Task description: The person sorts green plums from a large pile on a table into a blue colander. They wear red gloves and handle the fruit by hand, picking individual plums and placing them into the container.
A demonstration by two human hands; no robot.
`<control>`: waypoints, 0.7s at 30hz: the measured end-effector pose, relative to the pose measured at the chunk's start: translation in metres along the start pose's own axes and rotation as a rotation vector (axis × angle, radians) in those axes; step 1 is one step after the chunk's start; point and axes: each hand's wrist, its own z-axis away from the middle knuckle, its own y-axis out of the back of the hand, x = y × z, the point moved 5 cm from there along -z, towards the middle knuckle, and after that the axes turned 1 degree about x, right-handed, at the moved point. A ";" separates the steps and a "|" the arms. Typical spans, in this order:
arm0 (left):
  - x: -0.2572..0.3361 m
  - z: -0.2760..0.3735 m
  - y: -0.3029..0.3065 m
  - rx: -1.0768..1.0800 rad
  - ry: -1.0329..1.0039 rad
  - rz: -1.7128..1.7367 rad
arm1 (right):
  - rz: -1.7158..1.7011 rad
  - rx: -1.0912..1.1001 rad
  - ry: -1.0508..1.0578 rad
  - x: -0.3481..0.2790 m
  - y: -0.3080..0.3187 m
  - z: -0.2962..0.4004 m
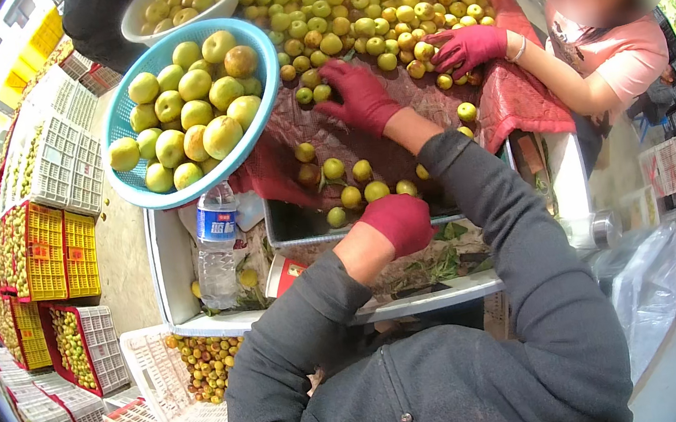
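Observation:
My right hand (359, 98), in a dark red glove, reaches over the dark red mesh cloth (393, 140). Its thumb and fingers are spread around a few small yellow-green fruits (321, 93), which look like jujubes, at the edge of a large heap (350, 11). Closer to my body, my left hand (396, 226), gloved alike, is curled with its back to me. Its palm is hidden, so I cannot tell whether it holds anything. Just beyond it lie several loose fruits (376, 191). To the left, a tilted light-blue plastic basket (147, 199) holds larger fruits (197, 114).
A co-worker's gloved hand (470, 49) rests at the heap's right side. A labelled plastic bottle (216, 259) stands in the white-edged trough, near a red-and-white paper cup (282, 274) and leaves (435, 265). A white bowl (134, 26) is behind the basket. Fruit-filled crates (48, 249) line the left.

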 end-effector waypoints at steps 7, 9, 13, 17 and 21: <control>0.006 0.004 0.012 -0.155 0.058 0.007 | -0.145 0.054 0.143 -0.044 -0.016 -0.073; -0.008 -0.012 -0.022 0.170 -0.164 0.019 | -0.150 0.011 -0.078 -0.034 -0.056 -0.104; -0.014 -0.001 -0.024 0.657 -0.383 0.047 | 0.109 -0.077 -0.223 -0.040 -0.097 -0.113; -0.018 -0.008 -0.031 0.376 -0.262 0.066 | 0.150 -0.265 -0.068 -0.043 -0.091 -0.092; 0.002 0.004 0.003 -0.003 -0.030 0.027 | 0.102 -0.197 0.141 -0.058 -0.049 -0.033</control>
